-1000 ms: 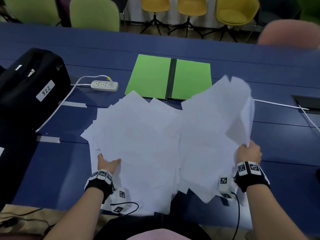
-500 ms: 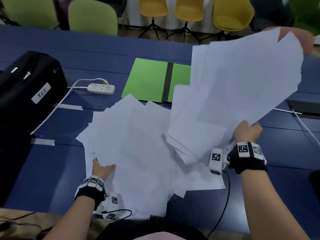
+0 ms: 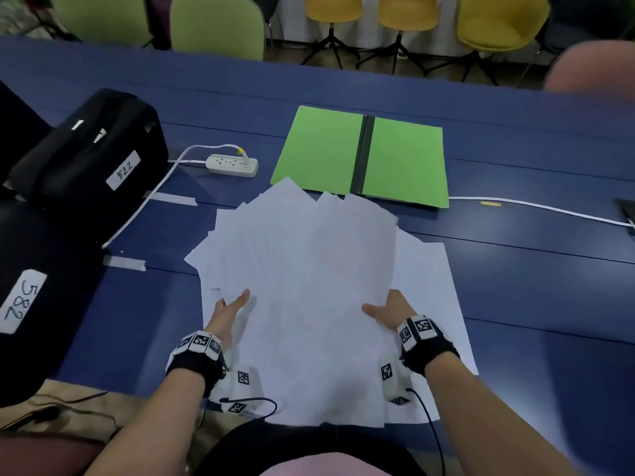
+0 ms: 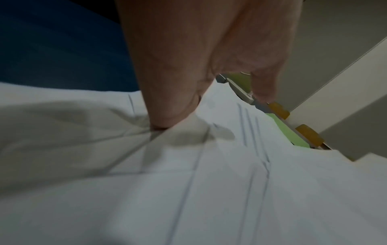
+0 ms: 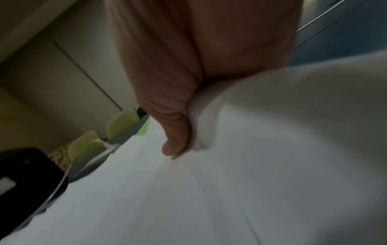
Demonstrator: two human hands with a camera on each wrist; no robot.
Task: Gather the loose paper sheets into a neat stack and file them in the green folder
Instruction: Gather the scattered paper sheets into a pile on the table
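Several white paper sheets (image 3: 309,286) lie fanned in one rough pile on the blue table (image 3: 536,280), in front of me. Beyond the pile the green folder (image 3: 323,149) lies open and flat, its black spine in the middle; the sheets' far corners overlap its near edge. My left hand (image 3: 229,309) holds the pile's left side, thumb on top (image 4: 263,89). My right hand (image 3: 386,309) grips the right side of the upper sheaf, its thumb (image 5: 176,145) on top and its other digits hidden under the paper. More sheets lie flat beneath, out to the right.
A white power strip (image 3: 232,165) and its cord lie left of the folder. Two black cases with labels (image 3: 89,156) (image 3: 31,293) fill the left side. A white cable (image 3: 536,208) runs right from the folder. Chairs stand beyond the table's far edge.
My right hand, which held a sheaf raised high on the right, has brought it down and left onto the other sheets. The two spreads now form one pile, and my left hand has shifted inward.
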